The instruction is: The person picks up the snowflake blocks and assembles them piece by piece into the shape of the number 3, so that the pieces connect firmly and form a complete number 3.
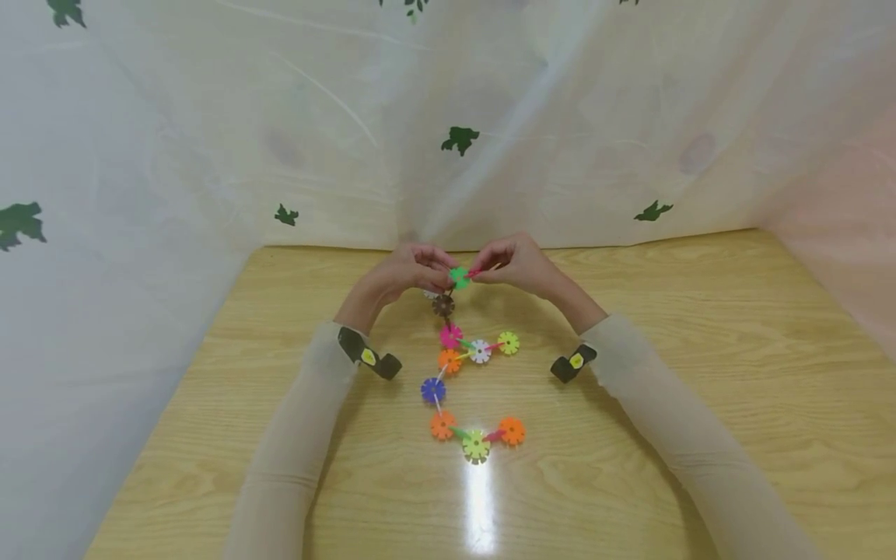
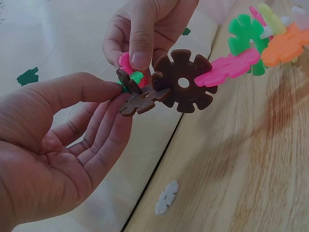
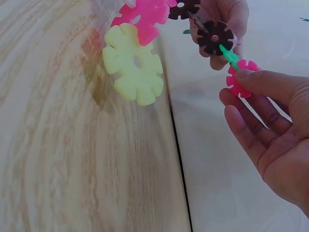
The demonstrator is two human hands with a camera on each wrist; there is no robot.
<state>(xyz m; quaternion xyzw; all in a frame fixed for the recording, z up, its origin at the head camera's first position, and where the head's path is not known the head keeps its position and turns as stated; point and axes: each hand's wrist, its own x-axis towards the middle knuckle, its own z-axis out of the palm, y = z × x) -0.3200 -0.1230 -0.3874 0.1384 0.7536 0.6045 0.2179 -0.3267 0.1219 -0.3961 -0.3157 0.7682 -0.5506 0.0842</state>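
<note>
A chain of notched plastic snowflake discs runs toward me over the table. At its far end my left hand [image 1: 409, 271] pinches a brown snowflake disc [image 3: 208, 46] between thumb and fingers. My right hand [image 1: 519, 266] grips a pink snowflake disc [image 3: 234, 88] by thumb and fingertips. Between the hands, a green snowflake disc [image 1: 458, 278] joins the pink one to the brown one. Another brown disc [image 2: 169, 72] hangs below, linked to a further pink disc [image 1: 451, 336]. The left fingertips partly cover the joint in the left wrist view.
The chain continues through an orange disc [image 1: 449, 360], a blue disc [image 1: 433, 390] and a yellow-green disc [image 1: 476, 444], with side branches to the right. A loose white disc [image 2: 167, 197] lies near the far edge of the wooden table [image 1: 280, 435]. Behind hangs a pale curtain [image 1: 350, 155].
</note>
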